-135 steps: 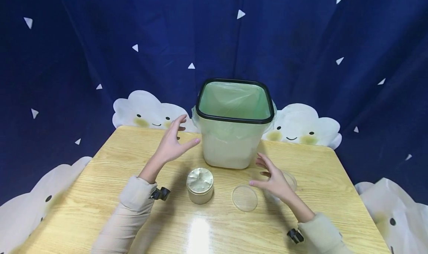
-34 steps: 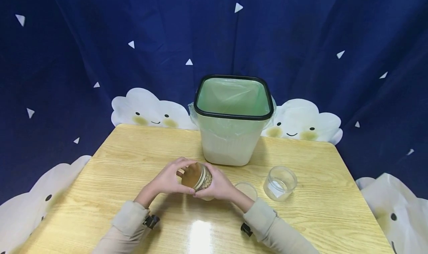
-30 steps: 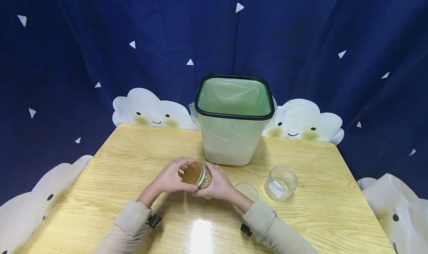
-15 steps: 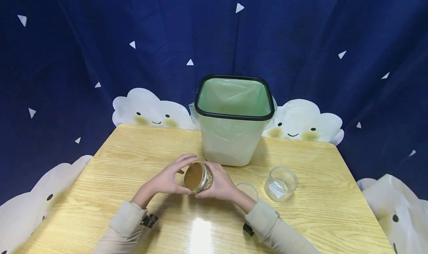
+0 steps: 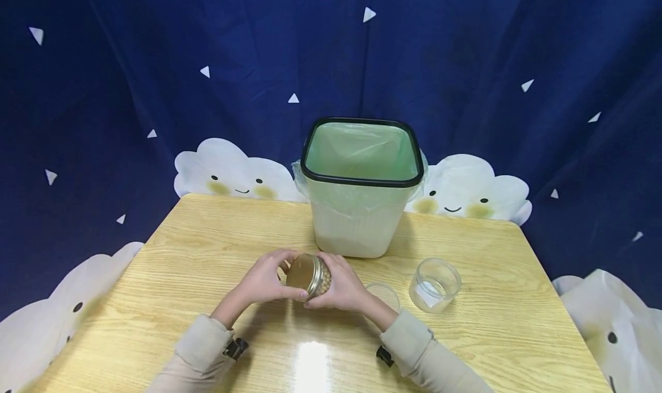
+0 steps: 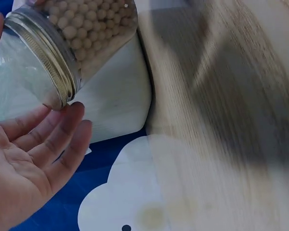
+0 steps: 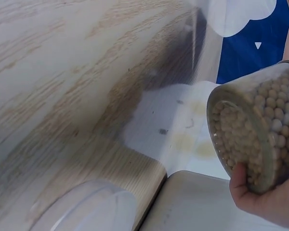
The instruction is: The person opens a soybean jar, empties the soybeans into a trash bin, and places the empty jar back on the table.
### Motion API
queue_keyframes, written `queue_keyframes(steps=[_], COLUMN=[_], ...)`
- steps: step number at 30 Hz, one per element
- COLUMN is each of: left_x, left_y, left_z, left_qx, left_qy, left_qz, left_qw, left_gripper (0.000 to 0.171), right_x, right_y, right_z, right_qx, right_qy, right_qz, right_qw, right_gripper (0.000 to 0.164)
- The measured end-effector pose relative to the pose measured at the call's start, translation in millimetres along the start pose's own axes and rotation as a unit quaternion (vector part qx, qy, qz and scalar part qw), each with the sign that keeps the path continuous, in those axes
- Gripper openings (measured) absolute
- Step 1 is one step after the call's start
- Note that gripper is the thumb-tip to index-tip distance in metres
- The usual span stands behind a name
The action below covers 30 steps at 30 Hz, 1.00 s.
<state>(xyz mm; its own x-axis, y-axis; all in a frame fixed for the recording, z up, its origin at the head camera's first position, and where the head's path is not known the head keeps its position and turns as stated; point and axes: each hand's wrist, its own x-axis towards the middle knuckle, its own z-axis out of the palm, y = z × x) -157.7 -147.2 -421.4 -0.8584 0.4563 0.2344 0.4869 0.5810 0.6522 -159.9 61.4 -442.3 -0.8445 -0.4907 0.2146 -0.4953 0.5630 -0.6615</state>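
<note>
A clear jar (image 5: pixel 324 279) of round, pale beans is held tilted over the table, its gold metal lid (image 5: pixel 301 272) turned toward the left. My right hand (image 5: pixel 342 285) grips the jar's body; in the right wrist view its thumb (image 7: pixel 240 180) lies against the jar's base. Around the lid curl the fingers and thumb of my left hand (image 5: pixel 264 280). The left wrist view has several fingertips at the lid's ridged gold rim (image 6: pixel 50 62), with beans showing behind the glass. The lid sits on the jar's mouth.
Behind the hands stands a white bin (image 5: pixel 351 226) with a black rim and a green liner. A clear round container (image 5: pixel 434 286) is on the table's right side. Beside the right wrist lies a clear flat disc (image 5: pixel 384 292), partly hidden by the arm.
Earlier, both hands were apart and the jar stood upright on the table; it has since been lifted and tilted. Half a second ago the left fingers were spread wider; now they close round the lid.
</note>
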Motion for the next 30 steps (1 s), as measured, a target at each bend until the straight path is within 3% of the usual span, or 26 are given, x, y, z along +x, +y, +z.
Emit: queue_keyframes(steps=[4, 11, 14, 20, 23, 26, 30], left_x=[0.4, -0.8, -1.9, -0.9, 0.5, 0.4, -0.7], left_y=[-0.3, -3.9, -4.3, -1.4, -0.3, -1.4, -4.7], left_z=[-1.8, -9.0, -9.1, -3.6, -2.0, -4.7, -8.8], left_qx=[0.007, -0.037, -0.039, -0.005, 0.015, -0.006, -0.067], left_qy=[-0.009, -0.088, -0.087, -0.039, -0.031, -0.046, -0.090], left_qz=[0.018, 0.094, 0.084, 0.024, 0.010, 0.020, 0.066], left_qw=[0.9998, 0.9910, 0.9919, 0.9990, 0.9994, 0.9987, 0.9915], left_gripper=[0.070, 0.093, 0.091, 0.072, 0.073, 0.085, 0.096], right_x=[-0.5, -1.3, -0.3, 1.1, 1.4, 1.6, 1.3], right_y=[0.8, 2.3, 3.2, 4.1, 4.9, 6.7, 9.2], right_z=[-1.6, -6.7, -7.2, -6.9, -6.6, -6.6, -7.6], right_qx=[0.003, 0.015, 0.012, 0.019, 0.020, 0.022, 0.026], right_qy=[-0.001, -0.030, -0.039, -0.032, -0.028, -0.033, -0.039], right_qz=[0.008, 0.021, 0.006, -0.015, -0.014, -0.013, -0.023], right_qw=[1.000, 0.999, 0.999, 0.999, 0.999, 0.999, 0.999], right_gripper=[0.098, 0.100, 0.099, 0.094, 0.094, 0.093, 0.092])
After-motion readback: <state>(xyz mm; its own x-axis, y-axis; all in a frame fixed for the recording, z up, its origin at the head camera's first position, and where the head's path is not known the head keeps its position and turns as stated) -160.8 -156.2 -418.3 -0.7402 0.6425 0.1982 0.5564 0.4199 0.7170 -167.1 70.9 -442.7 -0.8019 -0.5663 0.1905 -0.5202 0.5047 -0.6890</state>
